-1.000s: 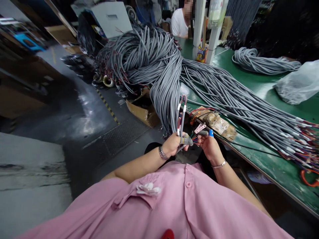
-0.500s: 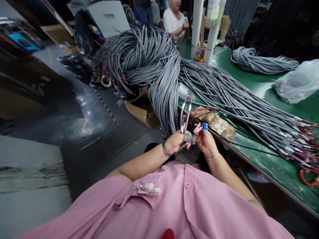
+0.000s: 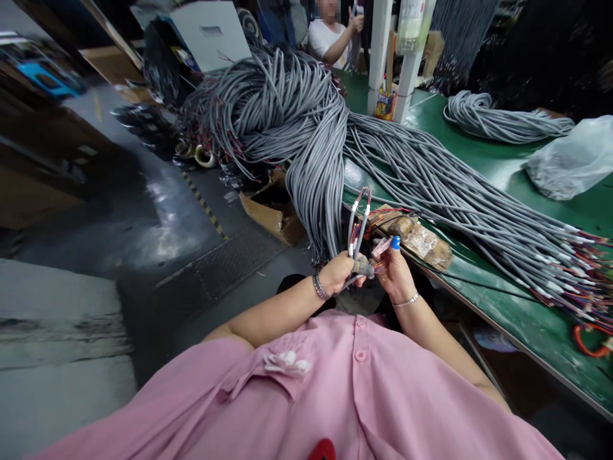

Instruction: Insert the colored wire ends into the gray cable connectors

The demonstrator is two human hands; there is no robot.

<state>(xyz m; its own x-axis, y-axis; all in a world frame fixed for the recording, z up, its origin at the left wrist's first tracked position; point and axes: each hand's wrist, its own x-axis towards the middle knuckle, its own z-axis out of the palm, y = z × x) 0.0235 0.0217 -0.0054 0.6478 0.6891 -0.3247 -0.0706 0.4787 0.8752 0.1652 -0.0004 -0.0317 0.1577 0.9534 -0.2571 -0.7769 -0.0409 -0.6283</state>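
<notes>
My left hand (image 3: 339, 272) is closed around grey cables (image 3: 360, 231) whose white-banded ends and thin coloured wires stick up above the fist. A grey covering wraps at least one of its fingertips. Beside it, my right hand (image 3: 397, 276) pinches thin coloured wires (image 3: 378, 267) coming from the left hand. Blue wrapping (image 3: 395, 243) is on my right thumb. A small pale pink clip-like piece (image 3: 382, 247) shows by that thumb; how it is held is unclear. Just beyond lies a brown taped block (image 3: 424, 243) at the bench edge.
A large heap of grey cables (image 3: 287, 96) hangs over the green bench (image 3: 507, 167), with more cables stretching right. A plastic bag (image 3: 572, 156), a cable coil (image 3: 502, 121) and orange-handled tool (image 3: 591, 342) lie there. Below is an open carton (image 3: 271, 207). A person (image 3: 330, 38) sits beyond.
The cable ends in my left hand have shifted slightly right. My right hand has moved a little, and the pink piece has turned. The person across has raised a hand.
</notes>
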